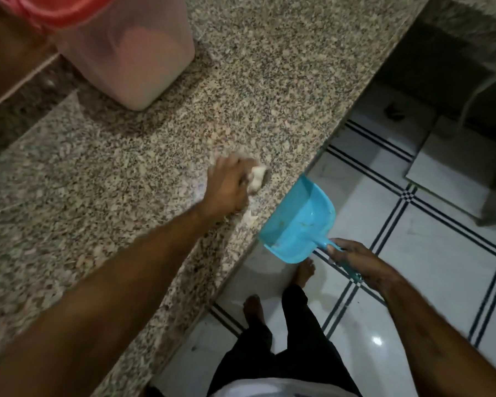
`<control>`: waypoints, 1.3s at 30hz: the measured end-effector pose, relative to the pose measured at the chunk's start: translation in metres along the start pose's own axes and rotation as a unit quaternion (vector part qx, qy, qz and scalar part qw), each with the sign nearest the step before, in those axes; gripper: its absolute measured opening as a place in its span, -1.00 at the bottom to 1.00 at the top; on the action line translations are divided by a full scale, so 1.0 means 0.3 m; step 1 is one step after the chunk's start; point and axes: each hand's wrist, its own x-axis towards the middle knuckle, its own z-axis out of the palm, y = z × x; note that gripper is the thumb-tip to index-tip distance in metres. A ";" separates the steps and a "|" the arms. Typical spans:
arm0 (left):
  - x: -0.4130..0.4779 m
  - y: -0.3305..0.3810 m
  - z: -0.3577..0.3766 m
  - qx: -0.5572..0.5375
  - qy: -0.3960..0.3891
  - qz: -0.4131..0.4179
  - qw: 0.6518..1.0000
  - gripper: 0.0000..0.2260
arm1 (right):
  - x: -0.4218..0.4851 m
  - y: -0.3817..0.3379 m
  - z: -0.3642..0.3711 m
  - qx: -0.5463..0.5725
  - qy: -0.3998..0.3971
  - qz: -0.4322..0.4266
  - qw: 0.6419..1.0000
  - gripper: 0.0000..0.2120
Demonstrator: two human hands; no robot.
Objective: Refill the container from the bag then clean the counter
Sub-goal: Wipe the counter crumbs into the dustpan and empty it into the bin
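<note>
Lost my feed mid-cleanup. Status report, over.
Left hand grips cloth on counter. Right hand holds blue dustpan by its handle, at counter edge. Container stands farther back, clear of both. Nothing in the way.

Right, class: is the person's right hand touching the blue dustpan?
Touching. The head view shows the right hand with its fingers curled round the handle of the blue dustpan, with no gap between them.
</note>
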 end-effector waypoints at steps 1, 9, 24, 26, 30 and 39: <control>-0.079 0.006 0.009 0.007 -0.002 0.005 1.000 -0.49 | -0.005 0.005 0.006 -0.006 -0.002 -0.005 1.000 -0.83; -0.321 -0.131 -0.093 -0.201 0.165 -0.302 0.917 -0.71 | 0.065 0.056 -0.015 -0.066 -0.038 -0.003 0.997 -0.77; -0.255 0.269 0.064 -0.066 0.194 -0.592 0.780 -0.64 | 0.121 -0.026 -0.172 -0.102 -0.148 -0.013 0.984 -0.80; -0.385 0.203 0.024 -0.026 0.226 -0.645 0.730 -0.67 | 0.134 -0.034 -0.189 -0.104 -0.163 -0.017 0.981 -0.82; -0.602 0.156 0.020 0.029 0.182 -0.673 0.717 -0.57 | 0.164 -0.022 -0.203 -0.122 -0.183 -0.014 0.975 -0.80; -0.286 0.338 0.140 -0.031 0.191 -0.585 0.788 -0.64 | 0.171 -0.055 -0.158 -0.128 -0.223 -0.023 0.966 -0.80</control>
